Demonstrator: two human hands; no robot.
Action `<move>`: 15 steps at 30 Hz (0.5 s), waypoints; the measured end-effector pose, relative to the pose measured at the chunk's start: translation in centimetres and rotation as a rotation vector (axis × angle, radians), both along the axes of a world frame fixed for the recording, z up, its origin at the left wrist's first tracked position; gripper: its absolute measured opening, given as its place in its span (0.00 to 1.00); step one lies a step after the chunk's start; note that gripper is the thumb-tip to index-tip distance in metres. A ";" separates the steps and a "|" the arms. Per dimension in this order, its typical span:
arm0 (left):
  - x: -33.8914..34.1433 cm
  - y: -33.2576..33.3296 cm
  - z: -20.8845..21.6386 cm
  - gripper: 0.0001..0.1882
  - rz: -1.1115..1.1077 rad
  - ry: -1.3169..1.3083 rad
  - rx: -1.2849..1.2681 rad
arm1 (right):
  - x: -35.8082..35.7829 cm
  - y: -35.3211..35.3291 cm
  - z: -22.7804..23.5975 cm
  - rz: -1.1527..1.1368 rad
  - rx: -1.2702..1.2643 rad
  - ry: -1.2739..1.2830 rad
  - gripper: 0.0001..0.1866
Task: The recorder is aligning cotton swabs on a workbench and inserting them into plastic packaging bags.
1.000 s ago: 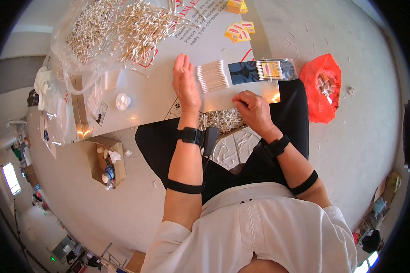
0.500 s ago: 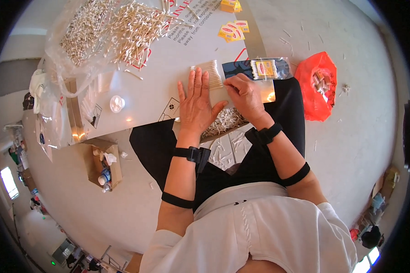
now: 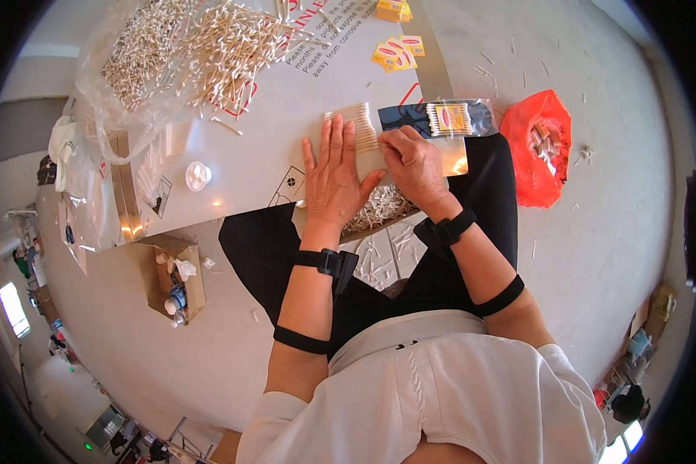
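Row of cotton swabs [image 3: 364, 126]: laid flat on the tabletop [image 3: 263, 147], near its front edge, under the left hand [image 3: 334, 178] and beside the right hand [image 3: 416, 164]. White heads, thin pale sticks, set side by side and running roughly left to right; heads at the right aligned in a column, left ends partly covered by fingertips. Left hand: palm down, fingers extended and slightly parted, thumb out to the side. Right hand: fingers curled, just beside the row's right end; cannot tell whether gripping anything, inside of curl hidden.

Beyond the right hand: dark strip [image 3: 400, 117] and clear packet [image 3: 481, 118] with swabs and yellow card [image 3: 450, 119], overhanging the table's right edge. Open room: bare tabletop left of the left hand, as far as round white tub [image 3: 206, 182].

Containers, outward: box [image 3: 393, 223] below the front edge, full of swabs; at upper left, clear plastic bag [image 3: 99, 116] of swabs beside loose heap [image 3: 228, 58]; on the floor, cardboard box [image 3: 196, 282] with bottles at left, red bag [image 3: 530, 182] with small pieces at right.
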State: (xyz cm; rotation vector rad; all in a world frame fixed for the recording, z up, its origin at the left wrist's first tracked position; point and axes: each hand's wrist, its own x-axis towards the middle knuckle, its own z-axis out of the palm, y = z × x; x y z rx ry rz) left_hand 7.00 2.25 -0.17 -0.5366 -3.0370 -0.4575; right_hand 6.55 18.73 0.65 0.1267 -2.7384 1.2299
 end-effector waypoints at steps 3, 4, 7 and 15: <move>0.0 0.0 0.0 0.50 0.001 0.003 0.000 | -0.1 0.0 0.0 0.000 0.000 0.008 0.05; 0.0 0.0 0.0 0.50 0.003 0.003 0.000 | -0.1 0.0 0.0 0.007 0.006 0.011 0.06; 0.0 0.1 0.1 0.50 0.007 0.016 -0.001 | -0.1 0.0 0.1 0.010 0.016 0.003 0.06; 0.0 0.1 0.3 0.50 0.007 0.001 0.005 | -0.2 0.1 0.2 0.044 0.022 -0.033 0.07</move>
